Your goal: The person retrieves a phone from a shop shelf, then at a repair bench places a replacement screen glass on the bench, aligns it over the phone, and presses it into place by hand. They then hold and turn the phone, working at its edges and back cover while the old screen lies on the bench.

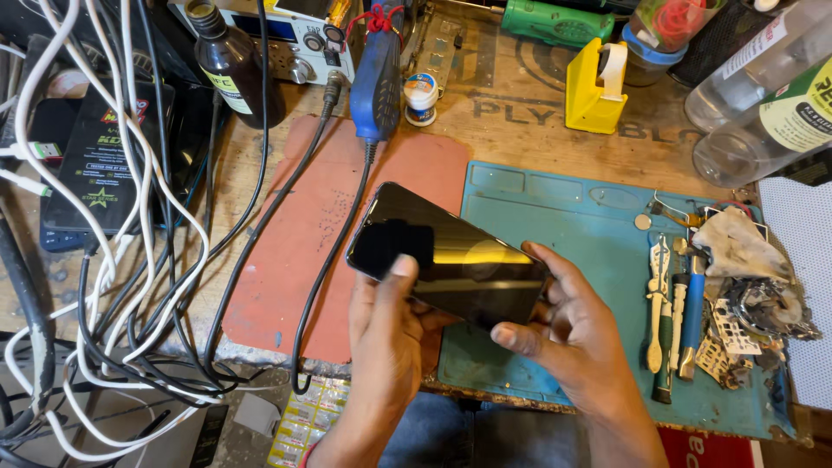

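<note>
Pretty cluttered wooden workbench (520, 121) from the head view: a red mat (303, 251) sits next to a teal repair mat (598, 225), with a tangle of white and black cables (130, 260) spilling off the left edge. At the back there's a brown glass bottle (230, 61), a blue handheld tool (377, 82), a yellow tape dispenser (596, 87) and clear plastic bottles (763, 95). Small hand tools (676, 303) and a dirty rag (737, 247) lie on the teal mat's right side. Both hands hold a dark smartphone (451, 256) just above the seam between the mats; left hand (386, 338) grips from below with the thumb on the glass, right hand (572, 334) is clamped around the lower end.
</note>
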